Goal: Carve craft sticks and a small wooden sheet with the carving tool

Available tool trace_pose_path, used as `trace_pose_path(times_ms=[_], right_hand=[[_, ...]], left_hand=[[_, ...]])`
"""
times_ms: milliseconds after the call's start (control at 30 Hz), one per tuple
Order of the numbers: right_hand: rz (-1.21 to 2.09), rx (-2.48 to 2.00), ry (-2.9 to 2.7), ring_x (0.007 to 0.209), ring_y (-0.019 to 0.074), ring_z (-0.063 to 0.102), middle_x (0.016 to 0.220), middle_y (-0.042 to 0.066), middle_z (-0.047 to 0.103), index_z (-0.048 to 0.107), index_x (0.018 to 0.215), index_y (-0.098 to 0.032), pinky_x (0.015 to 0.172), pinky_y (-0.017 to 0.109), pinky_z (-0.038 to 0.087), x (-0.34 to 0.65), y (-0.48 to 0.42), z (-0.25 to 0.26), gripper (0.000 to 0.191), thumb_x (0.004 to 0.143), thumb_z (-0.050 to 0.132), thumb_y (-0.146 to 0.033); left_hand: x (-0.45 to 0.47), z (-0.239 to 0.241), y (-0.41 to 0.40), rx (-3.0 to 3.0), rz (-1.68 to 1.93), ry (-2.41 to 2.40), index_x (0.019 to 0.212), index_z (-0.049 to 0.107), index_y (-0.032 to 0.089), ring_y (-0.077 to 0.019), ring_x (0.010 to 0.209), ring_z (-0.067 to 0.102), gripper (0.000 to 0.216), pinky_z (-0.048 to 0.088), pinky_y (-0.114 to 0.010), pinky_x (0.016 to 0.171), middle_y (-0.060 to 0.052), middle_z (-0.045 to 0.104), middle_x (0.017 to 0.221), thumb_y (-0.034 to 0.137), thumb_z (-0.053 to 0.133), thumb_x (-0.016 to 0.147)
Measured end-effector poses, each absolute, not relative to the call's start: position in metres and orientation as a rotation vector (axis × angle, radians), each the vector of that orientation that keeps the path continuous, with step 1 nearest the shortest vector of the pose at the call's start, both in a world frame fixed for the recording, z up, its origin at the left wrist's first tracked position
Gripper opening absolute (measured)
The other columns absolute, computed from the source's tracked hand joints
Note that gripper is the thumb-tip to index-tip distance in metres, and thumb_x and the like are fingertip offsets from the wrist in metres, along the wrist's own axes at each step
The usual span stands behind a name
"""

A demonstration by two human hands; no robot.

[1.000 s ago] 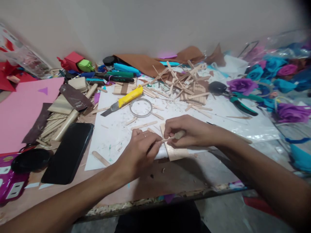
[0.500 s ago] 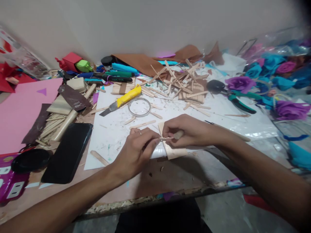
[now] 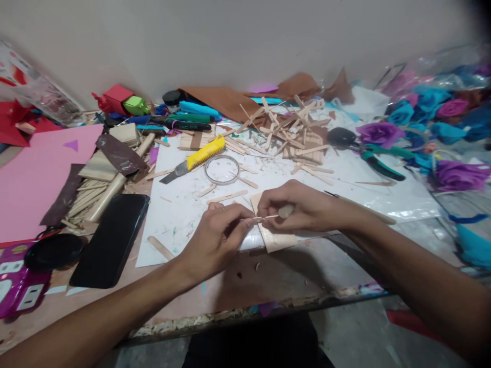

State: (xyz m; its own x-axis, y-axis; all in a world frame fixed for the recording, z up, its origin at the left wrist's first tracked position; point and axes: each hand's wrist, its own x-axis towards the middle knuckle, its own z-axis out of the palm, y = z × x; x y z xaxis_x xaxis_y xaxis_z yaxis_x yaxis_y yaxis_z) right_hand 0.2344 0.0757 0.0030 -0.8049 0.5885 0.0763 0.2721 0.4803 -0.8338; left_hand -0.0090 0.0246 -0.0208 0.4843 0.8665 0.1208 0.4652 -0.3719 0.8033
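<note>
Small stick: short, narrow sliver of pale wood (image 3: 256, 220), roughly level; surface detail too small to make out.
Where: between the two hands, above the flat wooden piece (image 3: 275, 242) at the near edge of the white sheet (image 3: 161, 204).
Left hand: left hand (image 3: 218, 235), thumb and forefinger pinched on the small stick's near-left end.
Right hand: right hand (image 3: 295, 209), fingers curled closed around a thin pale rod (image 3: 271, 216); a blunt, rounded, beige end (image 3: 286, 211) shows at the palm. Whether rod and beige end are one object, cannot tell.
Flat wooden piece: one, pale, straight-edged, lying partly under the right hand.
Loose stick by hands: one, flat craft stick (image 3: 227, 197), just beyond the left hand.
Stick heap: many, crisscrossed (image 3: 282, 128); too tangled to count.
Cutter: one, yellow grip (image 3: 206, 152), grey blade end pointing left.
Ring: one, grey, round (image 3: 206, 173), lying flat beside the cutter.
Pliers: one pair, teal-and-black handles (image 3: 385, 166).
Phone: one, black (image 3: 110, 240), screen dark.
Black dish: one, round (image 3: 52, 251), beside the phone.
Purple flowers: two large ones, upper (image 3: 379, 133) and lower (image 3: 462, 175), far right.
Dark brown strips: two (image 3: 121, 155), one above the other, left.
</note>
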Motion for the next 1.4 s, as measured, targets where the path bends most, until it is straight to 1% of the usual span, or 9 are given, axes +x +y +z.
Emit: trace_pose_path(times_ms=[100,233,333,433,600,700,967,1233,1400], right_hand=[[1.263,-0.678,-2.385,0.07,0.0092,0.053,0.076,-0.004,0.061,0.068,0.091,-0.016,0.067,0.019,0.041,0.2339,0.0761,0.0043,0.011,0.085,0.067,-0.007],[1.279,-0.62,-2.41,0.073,0.0104,0.058,0.081,-0.001,0.067,0.07,0.091,-0.015,0.071,0.02,0.044,0.232,0.0751,0.0049,0.012,0.087,0.064,-0.006],[1.243,-0.696,-2.361,0.068,0.0089,0.053,0.077,-0.004,0.063,0.065,0.095,-0.017,0.063,0.018,0.04,0.2315,0.0735,0.0042,0.008,0.089,0.065,-0.011],[1.208,-0.749,-2.341,0.062,0.0079,0.045,0.072,-0.007,0.057,0.059,0.098,-0.019,0.056,0.018,0.034,0.2323,0.0731,0.002,0.013,0.089,0.068,-0.014],[1.182,-0.738,-2.388,0.065,0.0091,0.049,0.075,-0.005,0.061,0.062,0.096,-0.018,0.06,0.019,0.037,0.2329,0.0749,-0.0001,0.01,0.088,0.067,-0.014],[1.172,-0.768,-2.393,0.061,0.009,0.048,0.071,-0.005,0.06,0.062,0.095,-0.018,0.057,0.019,0.035,0.2325,0.0749,0.0008,0.008,0.089,0.066,-0.016],[1.186,-0.831,-2.4,0.059,0.0088,0.043,0.068,-0.006,0.058,0.061,0.096,-0.019,0.054,0.02,0.031,0.2328,0.0734,0.001,0.01,0.088,0.068,-0.019],[1.21,-0.787,-2.431,0.062,0.0086,0.043,0.069,-0.006,0.056,0.061,0.093,-0.019,0.056,0.019,0.033,0.2338,0.0736,0.0026,0.008,0.089,0.068,-0.018],[1.195,-0.721,-2.457,0.062,0.0082,0.041,0.068,-0.006,0.053,0.063,0.091,-0.018,0.056,0.018,0.033,0.234,0.0725,0.0057,0.006,0.089,0.067,-0.015]], left_hand=[[-0.0091,-0.0208,0.0254,2.006,0.707,1.089,0.099,0.074,0.022,-0.0145,0.077,0.058,0.021,0.039,-0.035,0.085,0.001,0.073,0.086,0.031,0.057,0.106],[-0.0094,-0.0205,0.0265,1.973,0.724,1.085,0.1,0.074,0.022,-0.0147,0.072,0.057,0.024,0.041,-0.033,0.074,0.001,0.072,0.08,0.036,0.056,0.105],[-0.0095,-0.021,0.0267,1.973,0.739,1.093,0.101,0.075,0.021,-0.0157,0.076,0.061,0.024,0.042,-0.032,0.075,-0.001,0.074,0.085,0.036,0.057,0.105],[-0.0098,-0.0216,0.0265,1.978,0.725,1.096,0.1,0.074,0.02,-0.0145,0.073,0.059,0.023,0.042,-0.031,0.073,-0.001,0.074,0.084,0.036,0.057,0.105],[-0.0099,-0.0204,0.0262,1.942,0.708,1.077,0.099,0.073,0.019,-0.0145,0.074,0.06,0.024,0.041,-0.03,0.068,-0.002,0.074,0.086,0.035,0.056,0.105],[-0.0095,-0.0194,0.0263,1.933,0.706,1.08,0.1,0.074,0.019,-0.0147,0.073,0.059,0.025,0.041,-0.03,0.066,-0.002,0.074,0.084,0.036,0.056,0.105],[-0.01,-0.0201,0.0259,1.942,0.71,1.071,0.1,0.075,0.02,-0.0166,0.08,0.063,0.025,0.042,-0.032,0.072,-0.002,0.076,0.089,0.036,0.055,0.105],[-0.0095,-0.0193,0.0264,1.933,0.698,1.064,0.099,0.075,0.021,-0.0146,0.072,0.057,0.024,0.04,-0.032,0.072,0.0,0.074,0.083,0.036,0.057,0.104],[-0.0111,-0.0183,0.0268,1.909,0.683,1.052,0.098,0.076,0.021,-0.0154,0.078,0.061,0.024,0.043,-0.033,0.077,-0.002,0.076,0.09,0.036,0.058,0.103]])
